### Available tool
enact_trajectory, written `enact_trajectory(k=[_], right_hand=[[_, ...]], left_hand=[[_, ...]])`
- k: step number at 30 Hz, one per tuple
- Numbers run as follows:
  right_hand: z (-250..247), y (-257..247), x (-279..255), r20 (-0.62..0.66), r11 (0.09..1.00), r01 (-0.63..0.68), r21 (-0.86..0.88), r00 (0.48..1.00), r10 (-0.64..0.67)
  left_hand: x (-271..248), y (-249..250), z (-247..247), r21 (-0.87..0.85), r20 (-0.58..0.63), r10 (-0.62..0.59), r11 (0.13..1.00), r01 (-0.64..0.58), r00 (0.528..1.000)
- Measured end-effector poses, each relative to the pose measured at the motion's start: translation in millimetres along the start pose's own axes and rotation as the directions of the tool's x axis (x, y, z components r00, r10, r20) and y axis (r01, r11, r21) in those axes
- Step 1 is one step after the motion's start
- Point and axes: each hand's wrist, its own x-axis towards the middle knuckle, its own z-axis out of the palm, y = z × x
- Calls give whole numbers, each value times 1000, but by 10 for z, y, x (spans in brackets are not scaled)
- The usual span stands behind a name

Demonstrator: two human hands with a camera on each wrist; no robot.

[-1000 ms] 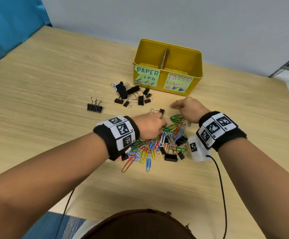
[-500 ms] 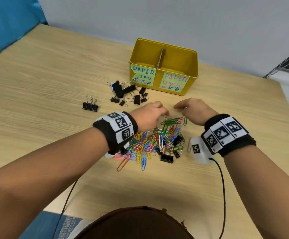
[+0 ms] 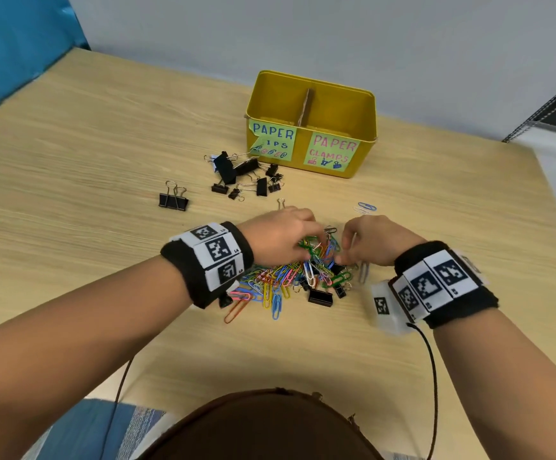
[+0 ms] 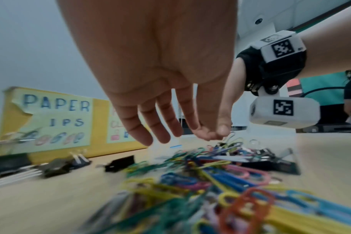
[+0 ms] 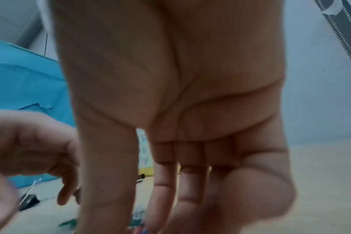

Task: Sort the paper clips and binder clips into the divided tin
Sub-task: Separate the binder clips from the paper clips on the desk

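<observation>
1. Yellow divided metal tin (image 3: 366, 104) sits at the far side of the light wooden table (image 3: 70, 154); it has a cardboard divider and two green labels on the front, "PAPER ..IPS" on the left and "PAPER CLAMPS" on the right. Its insides are hidden from these views.
2. Heap of coloured plastic-coated paper clips (image 3: 279, 280) lies on the table well in front of the tin, with small black binder clips mixed in (image 3: 320, 297).
3. Left hand (image 3: 279, 237) is over the far edge of the heap. In the left wrist view its fingers (image 4: 162, 125) point down, loosely spread, just above the clips; thumb and forefinger tips are close together, and whether they pinch anything I cannot tell.
4. Right hand (image 3: 376, 240) is beside it on the heap's right edge, fingers (image 5: 162, 178) curled downward; blurred, so its grip cannot be told.
5. Versus half a second ago: both hands have dropped from above the far edge down into the heap and now sit closer together.
6. Cluster of black binder clips (image 3: 243, 175) lies just in front of the tin's left label; one separate black binder clip (image 3: 173, 199) sits further left of that cluster, both as before.
7. A blue paper clip (image 3: 366, 206) lies between the heap and the tin's right half.
</observation>
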Motion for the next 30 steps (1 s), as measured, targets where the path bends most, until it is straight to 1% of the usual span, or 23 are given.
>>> enact_trajectory(k=[2, 4, 5, 7, 9, 11, 12, 14, 15, 17, 19, 20, 21, 23, 24, 25, 27, 28, 30], right_hand=[[30, 14, -15, 85, 998, -19, 57, 996, 15], [-3, 64, -36, 95, 991, -26, 134, 995, 13], [-45, 95, -51, 78, 988, -28, 154, 997, 16], [-135, 155, -59, -8, 987, -39, 157, 999, 41], [-192, 214, -43, -109, 992, -84, 98, 990, 95], [-170, 232, -4, -170, 992, -124, 19, 977, 126], [-132, 208, 6, -201, 993, -120, -14, 973, 114], [-45, 93, -15, -274, 999, -42, -35, 961, 31], [-6, 18, -39, -273, 1000, 17, -25, 962, -23], [68, -130, -100, -192, 993, 110, 46, 976, -99], [143, -257, -154, -81, 982, 139, 130, 988, -129], [191, -300, -145, -58, 980, 139, 143, 990, -132], [234, -329, -120, -69, 980, 132, 149, 990, -123], [317, -373, -52, -159, 973, 130, 189, 982, -100], [339, -383, -25, -197, 959, 127, 254, 977, -77], [347, -383, 0, -201, 929, 113, 352, 979, -43], [333, -360, 22, -142, 839, 64, 541, 990, 16], [314, -343, 27, -113, 814, 41, 579, 993, 31], [263, -312, 29, -77, 847, 7, 531, 996, 40]], left_hand=[[31, 115, 64, 30, 77, 37, 999, -39, 996], [61, 148, 127, 75, 125, 27, 997, -37, 992], [62, 137, 143, 73, 125, 16, 997, -25, 992], [49, 92, 144, 32, 87, 4, 999, -7, 996], [45, 58, 142, 18, 43, -5, 1000, 4, 999], [41, 42, 140, 36, 12, -31, 999, 31, 999], [40, 34, 139, 40, 0, -49, 998, 49, 999], [40, 17, 142, 15, -7, -83, 996, 83, 996], [42, 8, 147, -13, -6, -100, 995, 100, 995], [45, -12, 145, -71, 2, -143, 987, 143, 990], [46, -28, 135, -113, 11, -193, 975, 193, 981], [41, -36, 126, -134, 16, -216, 967, 216, 976], [42, -37, 116, -156, 24, -234, 959, 235, 972], [39, -38, 100, -194, 28, -264, 945, 264, 964], [40, -40, 97, -214, 19, -277, 937, 275, 961], [38, -44, 95, -235, 6, -289, 930, 283, 957], [28, -46, 96, -271, 0, -297, 919, 286, 955], [18, -44, 97, -277, 9, -295, 917, 286, 955], [-3, -33, 96, -264, 29, -287, 922, 285, 957]])
